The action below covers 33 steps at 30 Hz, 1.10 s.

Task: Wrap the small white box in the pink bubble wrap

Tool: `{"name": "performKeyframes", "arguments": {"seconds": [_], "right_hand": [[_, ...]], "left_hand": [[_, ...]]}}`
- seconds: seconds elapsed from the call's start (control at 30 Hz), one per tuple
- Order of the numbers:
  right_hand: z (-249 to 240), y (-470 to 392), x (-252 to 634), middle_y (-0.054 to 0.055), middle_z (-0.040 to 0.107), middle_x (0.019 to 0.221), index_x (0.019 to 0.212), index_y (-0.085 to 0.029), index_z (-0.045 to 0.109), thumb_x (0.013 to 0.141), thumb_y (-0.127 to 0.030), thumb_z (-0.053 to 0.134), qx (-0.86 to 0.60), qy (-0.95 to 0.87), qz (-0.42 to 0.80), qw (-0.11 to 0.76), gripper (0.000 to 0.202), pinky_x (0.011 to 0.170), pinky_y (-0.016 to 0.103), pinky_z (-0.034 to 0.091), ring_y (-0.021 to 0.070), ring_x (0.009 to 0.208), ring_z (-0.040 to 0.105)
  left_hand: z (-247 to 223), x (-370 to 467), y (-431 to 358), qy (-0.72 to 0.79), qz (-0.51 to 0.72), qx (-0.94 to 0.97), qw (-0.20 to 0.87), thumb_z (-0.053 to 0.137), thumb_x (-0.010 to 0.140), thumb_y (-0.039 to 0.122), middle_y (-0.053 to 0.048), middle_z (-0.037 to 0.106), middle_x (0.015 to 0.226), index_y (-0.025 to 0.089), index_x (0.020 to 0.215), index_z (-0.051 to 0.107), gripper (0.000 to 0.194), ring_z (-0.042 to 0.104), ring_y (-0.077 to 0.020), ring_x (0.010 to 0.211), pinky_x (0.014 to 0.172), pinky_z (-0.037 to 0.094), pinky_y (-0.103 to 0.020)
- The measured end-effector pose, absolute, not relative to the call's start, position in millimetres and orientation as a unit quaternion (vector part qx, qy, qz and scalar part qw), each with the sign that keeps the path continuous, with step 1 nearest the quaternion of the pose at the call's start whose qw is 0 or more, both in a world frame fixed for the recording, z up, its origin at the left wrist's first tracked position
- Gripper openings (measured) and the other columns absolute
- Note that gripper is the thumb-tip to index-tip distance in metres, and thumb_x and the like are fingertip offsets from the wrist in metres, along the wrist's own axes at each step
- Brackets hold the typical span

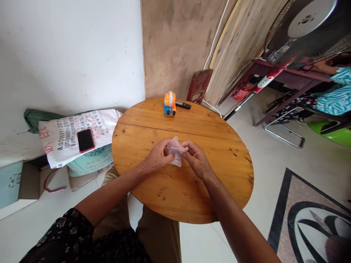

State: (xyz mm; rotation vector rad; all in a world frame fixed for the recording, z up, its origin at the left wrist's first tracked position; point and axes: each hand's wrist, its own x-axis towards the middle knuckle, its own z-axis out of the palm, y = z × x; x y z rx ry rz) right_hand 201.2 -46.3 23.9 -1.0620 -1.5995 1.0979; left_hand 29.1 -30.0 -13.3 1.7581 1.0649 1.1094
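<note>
**Inspector A:** State of the hands to be recorded first.

**Inspector B:** The left hand [158, 157] is closed around the left side of a small, crumpled clear plastic bag [175, 150]. The right hand [195, 157] is pinched on the bag's right edge, fingertips drawn narrow. Both are noted in contact with it.

**Inspector A:** Position of the bag?

**Inspector B:** It is held directly between the two hands, just above the middle of the round wooden worktop [219, 160]. Its longer dimension appears to run near to far, top corner raised. Neither hand is nearer; it is shared equally. Whether it rests on the wood cannot be told.

**Inspector A:** Surroundings, moving outward?

**Inspector B:** An orange and blue tape dispenser [169, 103] is seen at the far edge, well apart from the hands, with a dark remote control [183, 105] just beside it on the right. Left of the worktop, a phone [85, 140] lies on a printed sack [65, 140].
</note>
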Motion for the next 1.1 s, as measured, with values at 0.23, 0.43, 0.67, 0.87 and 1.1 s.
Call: {"name": "performKeyframes", "arguments": {"seconds": [0.23,0.43,0.67,0.87,1.1], "right_hand": [[11.2,-73.5,199.3,0.008,0.07,0.118,0.09,-0.024,0.059,0.092,-0.036,0.057,-0.445,-0.715,0.319,0.435,0.012,0.094,0.036,0.049,0.023,0.113,0.065],[3.8,-78.5,203.5,0.01,0.069,0.123,0.094,-0.026,0.058,0.092,-0.026,0.052,-0.429,-0.762,0.255,0.414,0.007,0.105,0.044,0.046,0.0243,0.125,0.06],[-3.0,-80.1,208.7,0.013,0.068,0.125,0.1,-0.025,0.058,0.091,-0.019,0.052,-0.394,-0.795,0.205,0.413,0.013,0.106,0.046,0.047,0.0241,0.129,0.057],[-6.0,-82.5,217.3,0.013,0.066,0.13,0.109,-0.024,0.056,0.085,-0.014,0.056,-0.374,-0.853,0.069,0.357,0.026,0.103,0.05,0.047,0.0277,0.13,0.056],[-17.8,-78.5,218.0,0.015,0.062,0.136,0.113,-0.024,0.056,0.091,-0.017,0.051,-0.393,-0.862,0.037,0.317,0.023,0.104,0.05,0.047,0.0273,0.133,0.053]], "left_hand": [[-22.9,25.0,-26.2,0.37,0.443,0.654,0.489,0.073,0.072,0.038,0.0,0.061,0.083,0.017,0.087,0.057,0.03,0.056,-0.0134,0.075,0.068,0.045,-0.024],[-12.8,11.6,-22.9,0.36,0.388,0.714,0.459,0.06,0.077,0.026,-0.004,0.067,0.092,0.016,0.088,0.063,0.015,0.062,-0.0164,0.082,0.075,0.051,-0.029],[-6.3,-0.5,-32.1,0.351,0.409,0.806,0.244,0.056,0.077,0.012,-0.012,0.063,0.129,0.018,0.089,0.066,0.016,0.058,-0.0234,0.122,0.106,0.045,-0.042],[-9.2,-7.1,-36.2,0.278,0.397,0.864,0.133,0.054,0.081,0.01,-0.01,0.071,0.113,0.019,0.085,0.061,0.012,0.063,-0.022,0.114,0.101,0.049,-0.04],[-15.7,-9.7,-35.8,0.262,0.326,0.899,0.132,0.056,0.078,0.01,-0.017,0.059,0.138,0.017,0.098,0.058,0.021,0.051,-0.0258,0.136,0.112,0.042,-0.044]]}}
